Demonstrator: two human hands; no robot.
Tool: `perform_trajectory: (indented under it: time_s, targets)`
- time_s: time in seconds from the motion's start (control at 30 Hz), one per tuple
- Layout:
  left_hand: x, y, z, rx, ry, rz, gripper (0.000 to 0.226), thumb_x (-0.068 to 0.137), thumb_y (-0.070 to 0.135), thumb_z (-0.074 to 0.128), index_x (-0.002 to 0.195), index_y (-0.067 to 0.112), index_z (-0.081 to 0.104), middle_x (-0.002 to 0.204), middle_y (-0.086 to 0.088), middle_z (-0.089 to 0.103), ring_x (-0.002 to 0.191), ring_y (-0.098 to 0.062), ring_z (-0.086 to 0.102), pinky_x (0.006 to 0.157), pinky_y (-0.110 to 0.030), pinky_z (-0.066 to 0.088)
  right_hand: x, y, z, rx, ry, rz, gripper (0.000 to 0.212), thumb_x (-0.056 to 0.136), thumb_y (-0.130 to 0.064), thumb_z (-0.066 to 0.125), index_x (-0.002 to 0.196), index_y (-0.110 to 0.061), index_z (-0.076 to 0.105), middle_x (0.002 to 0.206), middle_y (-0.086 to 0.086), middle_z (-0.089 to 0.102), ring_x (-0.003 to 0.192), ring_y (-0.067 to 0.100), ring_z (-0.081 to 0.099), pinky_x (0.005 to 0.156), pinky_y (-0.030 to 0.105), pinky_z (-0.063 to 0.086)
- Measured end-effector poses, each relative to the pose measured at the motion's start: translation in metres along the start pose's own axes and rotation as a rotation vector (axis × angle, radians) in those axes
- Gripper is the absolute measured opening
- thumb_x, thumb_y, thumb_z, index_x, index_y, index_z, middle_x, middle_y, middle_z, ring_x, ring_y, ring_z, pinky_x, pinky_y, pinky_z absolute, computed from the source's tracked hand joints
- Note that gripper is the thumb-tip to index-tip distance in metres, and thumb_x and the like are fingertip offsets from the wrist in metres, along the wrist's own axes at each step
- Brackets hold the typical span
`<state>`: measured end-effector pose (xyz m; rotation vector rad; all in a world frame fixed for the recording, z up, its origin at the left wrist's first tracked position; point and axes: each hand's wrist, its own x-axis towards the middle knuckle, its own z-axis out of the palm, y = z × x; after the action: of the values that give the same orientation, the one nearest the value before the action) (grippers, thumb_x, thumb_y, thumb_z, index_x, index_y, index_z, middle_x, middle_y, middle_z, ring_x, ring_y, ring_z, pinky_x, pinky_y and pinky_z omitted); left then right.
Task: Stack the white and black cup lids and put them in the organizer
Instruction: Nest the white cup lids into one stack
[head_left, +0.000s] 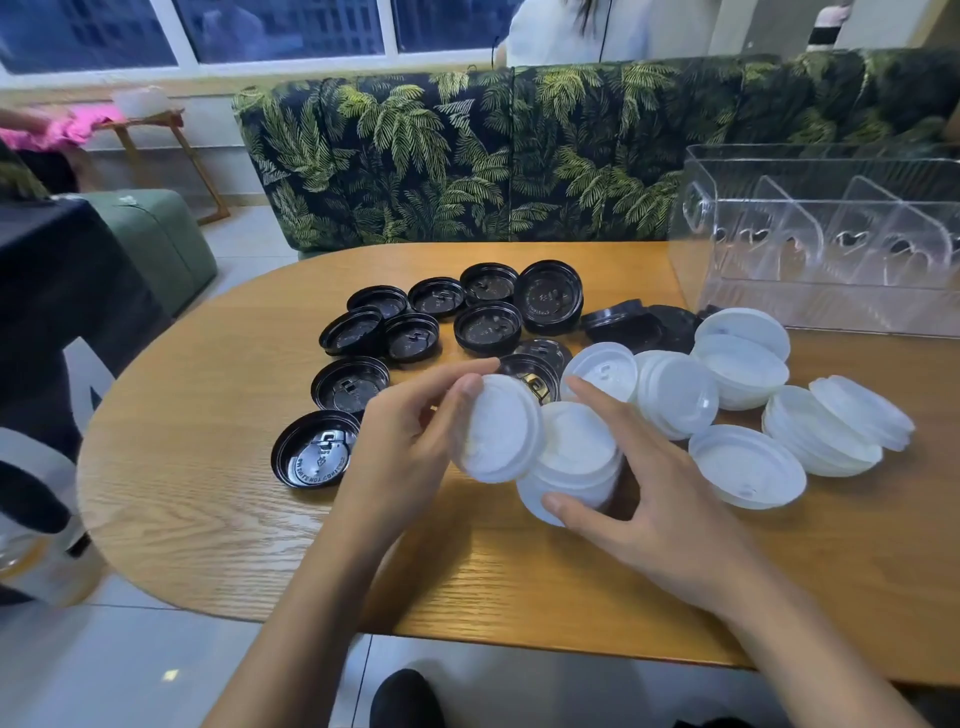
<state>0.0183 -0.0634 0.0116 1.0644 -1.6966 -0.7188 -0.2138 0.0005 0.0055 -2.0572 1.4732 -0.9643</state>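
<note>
My left hand (410, 441) pinches a single white lid (498, 428), tilted on edge, just left of a short stack of white lids (571, 467). My right hand (654, 493) grips that stack, thumb at its near rim and forefinger over its top. Several more white lids (748, 465) lie loose or in small piles to the right. Several black lids (488, 327) lie upside down across the middle and left of the wooden table (234, 493). The clear organizer (821, 244) with dividers stands at the far right with nothing visible in its compartments.
A palm-print sofa (467, 156) runs behind the table. A green ottoman (156, 244) and a dark-covered table (52, 291) stand to the left. A person in white sits behind the sofa. Tiled floor lies below the table's near edge.
</note>
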Motion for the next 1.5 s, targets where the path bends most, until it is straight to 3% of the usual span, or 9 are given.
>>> perform_trajectory:
  time_s: [0.13,0.27,0.4,0.53,0.73,0.87,1.0,1.2,1.5]
  targets:
    - [-0.002,0.004,0.014,0.008,-0.039,-0.034,0.015,0.106,0.025,0.063,0.109,0.023,0.077,0.086,0.014,0.076,0.073,0.0,0.065,0.065,-0.018,0.045,-0.001,-0.007,0.001,0.006,-0.057,-0.052,0.092,0.084,-0.044,0.082,0.152,-0.064,0.024,0.148,-0.041,0.039,0.137,-0.017,0.035,0.102,0.0,0.028]
    - [-0.004,0.012,0.025,-0.046,-0.07,-0.084,0.016,0.105,0.027,0.064,0.091,0.022,0.071,0.071,0.017,0.069,0.062,0.004,0.057,0.059,-0.017,0.039,-0.002,-0.006,0.002,-0.003,-0.06,-0.092,0.08,0.085,-0.038,0.083,0.149,-0.054,0.038,0.143,-0.031,0.047,0.133,-0.009,0.044,0.101,0.003,0.032]
    - [-0.005,0.013,0.021,-0.008,-0.141,-0.048,0.038,0.103,0.052,0.054,0.102,0.021,0.076,0.088,0.008,0.074,0.08,-0.012,0.067,0.069,-0.035,0.052,-0.001,-0.005,0.002,-0.001,-0.037,-0.083,0.071,0.083,-0.039,0.084,0.142,-0.049,0.045,0.137,-0.028,0.052,0.128,-0.006,0.049,0.097,0.005,0.036]
    - [-0.008,0.016,0.015,0.048,-0.254,-0.068,0.053,0.076,0.065,0.075,0.119,0.035,0.075,0.114,0.013,0.067,0.109,-0.011,0.067,0.085,-0.034,0.058,-0.002,-0.004,0.001,0.031,-0.043,-0.066,0.071,0.083,-0.041,0.085,0.142,-0.048,0.046,0.136,-0.026,0.054,0.127,-0.002,0.052,0.096,0.007,0.04]
    - [-0.008,0.024,0.011,-0.036,-0.294,0.036,0.066,0.076,0.032,0.091,0.138,0.028,0.067,0.126,0.008,0.071,0.124,-0.018,0.066,0.103,-0.039,0.056,-0.003,-0.002,-0.004,0.074,-0.064,-0.013,0.093,0.079,-0.043,0.087,0.146,-0.066,0.028,0.142,-0.046,0.042,0.132,-0.018,0.041,0.098,-0.002,0.032]
    - [-0.008,0.026,0.014,-0.08,-0.347,0.017,0.079,0.075,0.011,0.095,0.145,0.022,0.06,0.128,0.007,0.075,0.127,-0.015,0.067,0.111,-0.037,0.052,-0.002,-0.002,-0.008,0.055,-0.075,-0.016,0.093,0.079,-0.042,0.088,0.149,-0.062,0.03,0.144,-0.042,0.043,0.134,-0.017,0.04,0.1,0.0,0.032]
    - [-0.007,0.024,0.017,-0.123,-0.37,-0.005,0.09,0.073,0.008,0.096,0.151,0.021,0.053,0.13,0.007,0.074,0.129,-0.01,0.066,0.114,-0.033,0.049,-0.002,-0.002,-0.009,0.038,-0.08,-0.011,0.086,0.082,-0.044,0.085,0.151,-0.055,0.035,0.146,-0.036,0.046,0.137,-0.013,0.041,0.104,0.009,0.035]
    - [-0.005,0.025,0.02,-0.144,-0.399,-0.036,0.077,0.073,0.013,0.095,0.143,0.02,0.063,0.131,0.011,0.073,0.127,-0.001,0.065,0.11,-0.026,0.051,-0.007,0.003,-0.009,0.015,-0.033,-0.01,0.083,0.082,-0.046,0.084,0.152,-0.05,0.039,0.145,-0.032,0.048,0.138,-0.008,0.042,0.106,0.007,0.033]
    - [-0.002,0.025,0.043,-0.205,-0.443,-0.06,0.064,0.078,0.018,0.092,0.137,0.023,0.068,0.124,0.01,0.077,0.123,-0.007,0.069,0.109,-0.036,0.053,-0.017,0.013,-0.022,-0.017,0.03,0.02,0.081,0.082,-0.048,0.082,0.153,-0.045,0.042,0.146,-0.028,0.048,0.139,-0.009,0.041,0.104,0.004,0.03]
